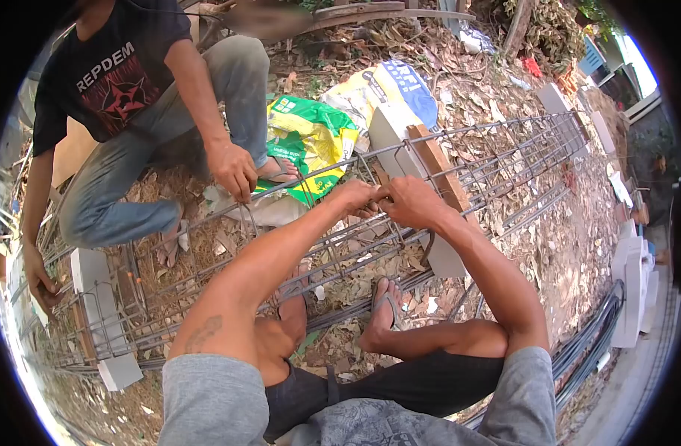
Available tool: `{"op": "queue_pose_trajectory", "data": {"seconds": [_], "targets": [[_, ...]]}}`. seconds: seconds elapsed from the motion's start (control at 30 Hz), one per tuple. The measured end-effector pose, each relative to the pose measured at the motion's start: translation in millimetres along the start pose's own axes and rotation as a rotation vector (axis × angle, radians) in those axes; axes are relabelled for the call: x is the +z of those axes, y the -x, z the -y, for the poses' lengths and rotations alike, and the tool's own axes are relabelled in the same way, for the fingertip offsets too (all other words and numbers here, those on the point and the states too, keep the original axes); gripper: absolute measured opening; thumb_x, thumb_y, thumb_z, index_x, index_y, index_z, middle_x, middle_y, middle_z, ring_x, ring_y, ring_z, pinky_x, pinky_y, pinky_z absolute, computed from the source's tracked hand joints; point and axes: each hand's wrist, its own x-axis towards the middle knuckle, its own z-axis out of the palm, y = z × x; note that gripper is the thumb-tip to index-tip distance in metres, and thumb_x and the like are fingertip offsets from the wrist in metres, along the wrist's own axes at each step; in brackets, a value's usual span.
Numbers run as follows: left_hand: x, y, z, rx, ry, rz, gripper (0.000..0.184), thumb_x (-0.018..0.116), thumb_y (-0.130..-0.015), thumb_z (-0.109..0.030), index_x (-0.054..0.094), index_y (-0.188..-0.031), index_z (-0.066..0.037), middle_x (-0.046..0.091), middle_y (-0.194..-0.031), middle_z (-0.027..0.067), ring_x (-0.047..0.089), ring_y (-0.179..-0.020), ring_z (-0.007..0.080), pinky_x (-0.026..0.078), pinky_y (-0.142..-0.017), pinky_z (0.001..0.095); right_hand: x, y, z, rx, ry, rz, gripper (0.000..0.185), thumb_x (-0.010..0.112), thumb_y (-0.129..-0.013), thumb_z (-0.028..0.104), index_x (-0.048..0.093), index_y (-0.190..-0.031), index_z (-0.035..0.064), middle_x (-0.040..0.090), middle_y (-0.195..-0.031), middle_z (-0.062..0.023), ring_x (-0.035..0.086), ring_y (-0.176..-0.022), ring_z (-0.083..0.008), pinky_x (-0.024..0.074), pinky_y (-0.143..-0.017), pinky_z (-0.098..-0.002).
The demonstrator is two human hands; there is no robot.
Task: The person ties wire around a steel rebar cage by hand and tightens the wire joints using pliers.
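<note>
My left hand (355, 198) and my right hand (409, 201) meet over a long steel rebar cage (504, 169). Fingers on both are pinched closed, close together at a bar. Whatever lies between the fingertips is hidden or too small to make out. The cage runs from lower left to upper right, made of thin lengthwise bars with bent stirrups around them. Just right of my right hand, a wooden batten (438, 167) lies across a pale block (389, 135) beneath the cage.
Opposite me squats a co-worker (124, 97), one hand (232, 171) at the top bar. Another pale block (98, 290) supports the cage's left part. Green-yellow sacking (310, 137) lies behind it. Bundled rods (593, 342) rest at right. Dry leaves cover the ground around my feet.
</note>
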Motion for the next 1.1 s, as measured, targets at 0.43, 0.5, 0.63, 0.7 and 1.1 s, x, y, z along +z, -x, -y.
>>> {"op": "queue_pose_trajectory", "data": {"seconds": [0.43,0.5,0.63,0.7,1.1], "targets": [[3,2,5,0.115,-0.117,-0.106,0.045,0.069,-0.099,-0.045,0.076,-0.099,0.000,0.066,-0.080,0.0064,0.066,-0.064,0.0168,0.061,-0.060,0.0336,81,7,24,-0.062,0.451,0.155,0.020,0.065,-0.092,0.018,0.082,-0.094,0.0091,0.079,-0.099,-0.0130,0.077,-0.096,-0.0282,0.0609,-0.076,-0.0399],[3,20,-8,0.132,-0.178,-0.086,0.043,0.070,-0.097,-0.042,0.075,-0.096,0.000,0.065,-0.076,0.0073,0.065,-0.062,0.0181,0.060,-0.058,0.0364,82,6,26,-0.073,0.438,0.166,0.023,0.062,-0.093,0.020,0.082,-0.096,0.0082,0.079,-0.104,-0.0148,0.078,-0.098,-0.0297,0.0615,-0.080,-0.0413],[-4,-11,23,0.264,-0.076,0.058,0.034,0.071,-0.097,-0.032,0.076,-0.094,0.001,0.073,-0.079,0.0079,0.066,-0.063,0.0150,0.056,-0.054,0.0339,90,-5,18,-0.027,0.434,0.266,0.026,0.064,-0.092,0.019,0.081,-0.104,0.0049,0.077,-0.110,-0.0225,0.077,-0.104,-0.0333,0.0617,-0.084,-0.0440],[-2,-15,25,0.299,-0.182,0.027,0.032,0.071,-0.097,-0.031,0.077,-0.095,0.001,0.076,-0.081,0.0079,0.066,-0.061,0.0133,0.055,-0.054,0.0329,90,-7,15,-0.013,0.412,0.332,0.025,0.064,-0.090,0.017,0.081,-0.104,0.0040,0.076,-0.111,-0.0252,0.077,-0.103,-0.0362,0.0619,-0.085,-0.0458],[-3,0,9,0.279,-0.304,-0.078,0.030,0.076,-0.093,-0.032,0.080,-0.094,-0.003,0.075,-0.079,0.0074,0.066,-0.065,0.0143,0.057,-0.061,0.0327,107,-2,21,-0.001,0.386,0.002,0.016,0.066,-0.087,0.014,0.078,-0.091,0.0032,0.078,-0.091,-0.0175,0.078,-0.086,-0.0325,0.0629,-0.074,-0.0432]]}}
